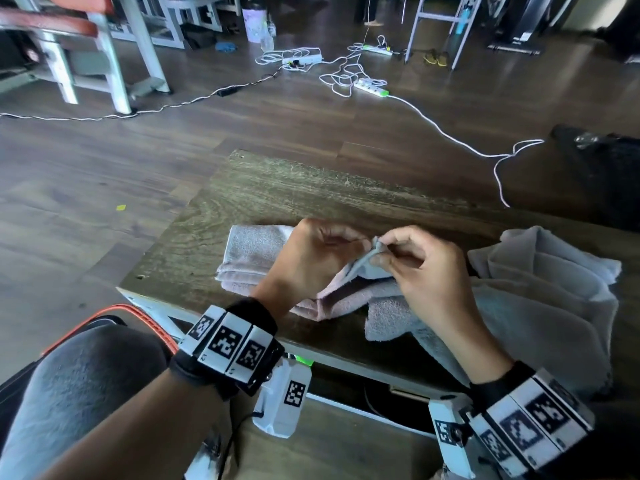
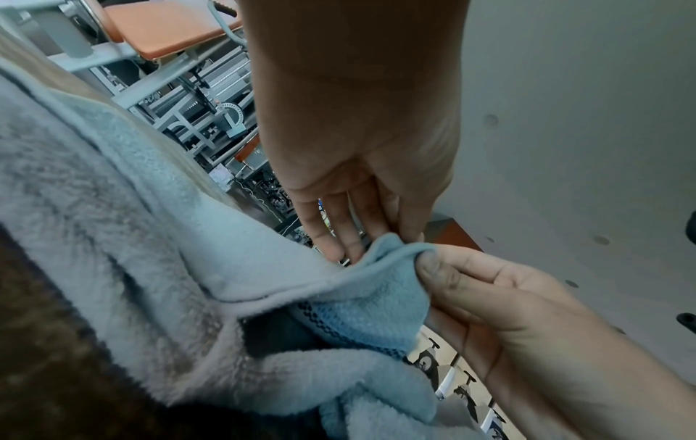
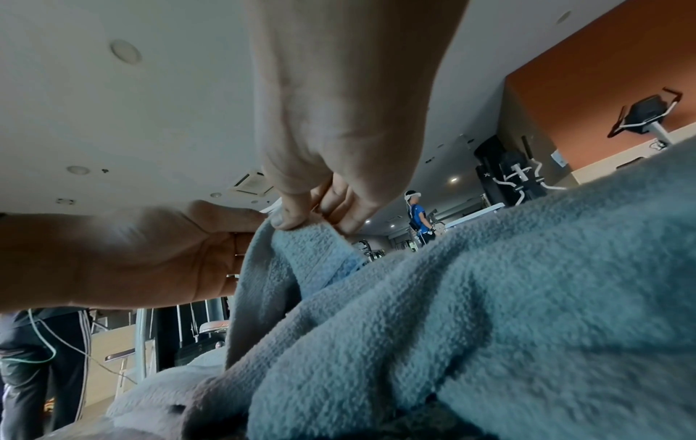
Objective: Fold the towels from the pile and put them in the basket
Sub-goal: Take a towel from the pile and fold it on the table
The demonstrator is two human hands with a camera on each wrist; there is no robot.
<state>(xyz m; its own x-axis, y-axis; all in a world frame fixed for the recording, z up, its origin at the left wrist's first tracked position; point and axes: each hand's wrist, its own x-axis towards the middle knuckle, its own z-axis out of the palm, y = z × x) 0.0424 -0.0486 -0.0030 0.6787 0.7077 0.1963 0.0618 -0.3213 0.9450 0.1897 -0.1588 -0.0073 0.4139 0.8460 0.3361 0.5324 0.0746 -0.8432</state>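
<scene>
A pale grey towel (image 1: 256,252) lies partly folded on the wooden table (image 1: 311,192), running under my left wrist. One of its corners (image 1: 367,265) is lifted off the table. My left hand (image 1: 367,242) and right hand (image 1: 381,256) meet at that corner. In the left wrist view the right hand (image 2: 433,262) pinches the hem with its thumb, and the left hand (image 2: 391,235) holds the tip between fingers and thumb. The right wrist view shows the right hand (image 3: 301,223) nipping the corner. The pile of grey towels (image 1: 540,296) sits at my right. An orange-rimmed basket (image 1: 145,318) shows at lower left, half hidden by my knee.
The far half of the table is bare wood. White cables and power strips (image 1: 370,88) lie on the floor beyond, with chair frames (image 1: 114,64) at far left. A dark case (image 1: 602,168) stands by the table's right end. A person (image 3: 416,217) stands far off.
</scene>
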